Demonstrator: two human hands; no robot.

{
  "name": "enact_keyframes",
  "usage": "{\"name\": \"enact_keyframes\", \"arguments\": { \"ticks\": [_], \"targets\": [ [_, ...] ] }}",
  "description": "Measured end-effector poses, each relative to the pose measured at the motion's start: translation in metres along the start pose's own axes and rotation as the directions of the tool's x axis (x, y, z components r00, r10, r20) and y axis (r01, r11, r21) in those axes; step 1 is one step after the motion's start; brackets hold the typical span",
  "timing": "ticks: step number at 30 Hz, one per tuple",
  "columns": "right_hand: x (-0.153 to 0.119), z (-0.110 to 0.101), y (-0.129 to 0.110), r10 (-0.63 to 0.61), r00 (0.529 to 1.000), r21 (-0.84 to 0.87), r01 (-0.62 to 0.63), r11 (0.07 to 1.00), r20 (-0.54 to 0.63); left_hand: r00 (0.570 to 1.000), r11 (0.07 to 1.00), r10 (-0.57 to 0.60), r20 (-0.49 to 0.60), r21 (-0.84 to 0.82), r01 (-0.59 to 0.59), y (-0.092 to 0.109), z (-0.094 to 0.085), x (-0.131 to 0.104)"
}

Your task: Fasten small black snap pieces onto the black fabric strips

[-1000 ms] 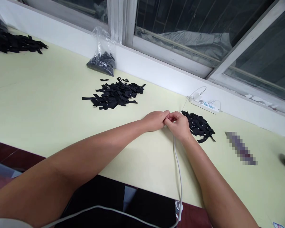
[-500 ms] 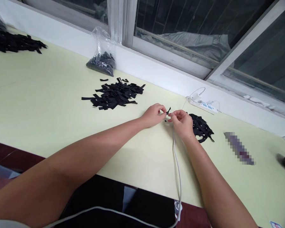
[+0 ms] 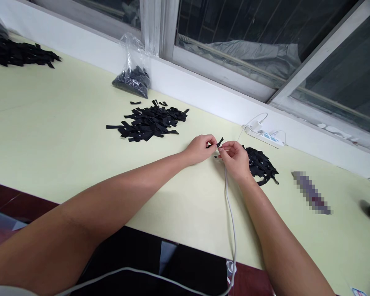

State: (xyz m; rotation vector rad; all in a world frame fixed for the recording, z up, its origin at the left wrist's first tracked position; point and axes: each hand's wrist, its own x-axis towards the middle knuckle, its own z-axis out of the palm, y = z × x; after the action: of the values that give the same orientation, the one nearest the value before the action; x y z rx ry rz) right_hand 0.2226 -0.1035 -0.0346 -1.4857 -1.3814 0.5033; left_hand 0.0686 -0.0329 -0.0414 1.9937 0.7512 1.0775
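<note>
Between my two hands, over the pale yellow table (image 3: 185,205), is a short black fabric strip (image 3: 220,142). My left hand (image 3: 201,148) pinches it with thumb and forefinger, and one end sticks up past the fingertips. From the other side my right hand (image 3: 236,158) grips the same strip in a pinch. A small round black spot (image 3: 215,156) shows just below the fingertips; I cannot make out what it is. Beside my right hand lies a pile of black strips (image 3: 262,164). A wider pile of black strips (image 3: 154,121) spreads out to the left of my left hand.
A clear plastic bag (image 3: 132,78) with black pieces stands against the wall. Another black pile (image 3: 18,53) lies far left. A white power strip (image 3: 265,135) sits behind my right hand. A white cable (image 3: 230,205) runs over the table's front edge. A blurred-out object (image 3: 311,193) lies right.
My fingers have shifted slightly on the strip. More of the black fabric shows inside my left hand's grip, and my fingertips have drawn a little closer together.
</note>
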Motion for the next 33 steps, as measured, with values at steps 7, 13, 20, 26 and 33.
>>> {"name": "enact_keyframes", "arguments": {
  "ticks": [7,13,20,26,33],
  "targets": [
    [0.0,0.002,-0.004,0.104,0.994,0.128,-0.106,0.986,0.024,1.0,0.996,-0.021,0.001,-0.084,0.021,-0.006,0.002,0.002],
    [0.003,0.001,0.005,0.197,0.978,0.262,-0.207,0.943,0.061,0.998,0.985,-0.067,0.018,-0.158,0.069,-0.008,0.004,0.003],
    [0.002,0.0,-0.005,0.274,0.956,0.376,-0.294,0.879,0.108,0.996,0.982,-0.033,0.077,-0.184,0.047,-0.012,0.005,0.004],
    [0.002,0.001,-0.002,0.275,0.958,0.366,-0.284,0.886,0.078,0.997,0.981,-0.036,0.072,-0.186,0.049,-0.012,0.005,0.003],
    [0.002,0.002,-0.001,0.261,0.964,0.339,-0.258,0.904,0.038,0.996,0.979,-0.038,0.083,-0.198,0.054,-0.011,0.006,0.002]
  ]
}}
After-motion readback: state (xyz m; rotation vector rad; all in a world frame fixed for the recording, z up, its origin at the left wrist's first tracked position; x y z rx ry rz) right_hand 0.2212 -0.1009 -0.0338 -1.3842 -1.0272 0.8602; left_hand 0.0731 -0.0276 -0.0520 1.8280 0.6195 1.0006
